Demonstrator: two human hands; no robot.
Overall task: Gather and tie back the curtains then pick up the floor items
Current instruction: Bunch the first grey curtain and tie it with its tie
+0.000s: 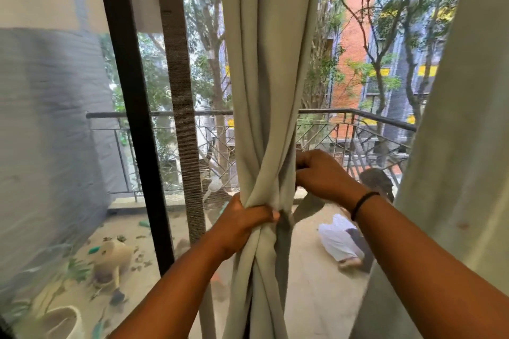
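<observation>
Both forearms reach up from the bottom of the frame, and the left hand [242, 221] has its fingers [261, 213] wrapped tight round the gathered curtain [264, 107] at centre frame, pinching it into a narrow waist. Over on the right side of the bundle, the right hand [321, 173], with a black band [363, 202] on its wrist, is curled at the curtain's edge; it looks to be gripping a fold or a tie, though what exactly sits in those fingers is hidden behind the cloth. That curtain hangs with its long axis vertical, running from the top edge of the frame to the bottom, flaring above and below the pinch. A second curtain panel [454, 146] hangs loose down the right edge. Behind the glass, the balcony railing [358, 113] crosses mid-frame. To do this step well, I'd judge: keep the left hand's squeeze firm so no pleat slips out, bring the wrap round level at that waist, and cinch it snug before letting go.
</observation>
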